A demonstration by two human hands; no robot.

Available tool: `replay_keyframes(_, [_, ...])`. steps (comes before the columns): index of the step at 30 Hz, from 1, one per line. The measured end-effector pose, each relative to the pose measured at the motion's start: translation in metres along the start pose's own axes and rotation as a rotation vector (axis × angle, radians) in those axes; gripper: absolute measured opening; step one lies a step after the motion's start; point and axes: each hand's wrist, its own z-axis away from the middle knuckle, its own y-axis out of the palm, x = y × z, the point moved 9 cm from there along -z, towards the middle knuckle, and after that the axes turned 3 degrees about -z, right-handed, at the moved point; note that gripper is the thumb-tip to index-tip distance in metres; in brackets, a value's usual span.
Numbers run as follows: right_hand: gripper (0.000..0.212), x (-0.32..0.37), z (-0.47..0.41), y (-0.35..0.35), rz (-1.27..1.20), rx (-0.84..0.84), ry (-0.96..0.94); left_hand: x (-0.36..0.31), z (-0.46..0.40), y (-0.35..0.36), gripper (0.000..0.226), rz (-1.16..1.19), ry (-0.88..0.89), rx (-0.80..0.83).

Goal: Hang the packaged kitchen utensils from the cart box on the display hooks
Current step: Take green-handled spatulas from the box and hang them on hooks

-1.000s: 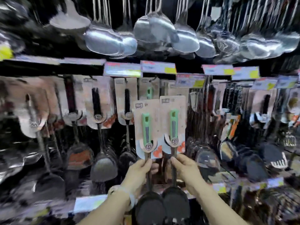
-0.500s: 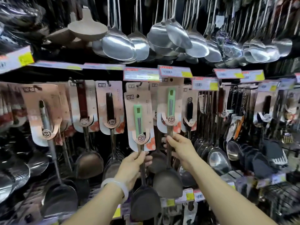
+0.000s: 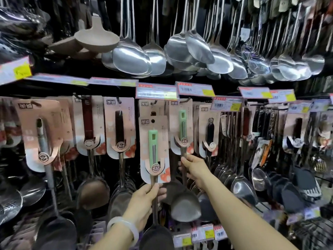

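Two hands up | left hand grips shaft of green-handled spatula, card below the hooks | right hand pinches shaft of second green spatula, card at hook | steel ladles hang above

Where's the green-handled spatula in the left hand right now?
Head view, centre: the left-hand spatula sits low, unhooked, just left of the right hand's matching spatula.
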Motion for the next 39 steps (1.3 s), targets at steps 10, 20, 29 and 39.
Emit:
replay_keyframes(10, [0.032, -0.004, -0.014, -0.009, 0.41, -0.144, -0.082, 0.016, -0.014, 0.005, 0.017, 0.039, -0.033, -0.063])
replay_keyframes(20, [0.049, 0.05, 0.039, -0.004, 0.141, 0.143, -0.358, 0.01, -0.019, 0.071, 0.017, 0.034, -0.001, 0.067])
replay_keyframes(29, [0.044, 0.101, 0.031, -0.029, 0.148, 0.066, -0.513, -0.039, -0.03, 0.107, 0.015, -0.078, 0.13, 0.158])
replay_keyframes(39, [0.036, 0.101, 0.017, -0.017, 0.197, 0.098, -0.516, -0.041, -0.042, 0.098, 0.015, -0.044, 0.127, 0.132])
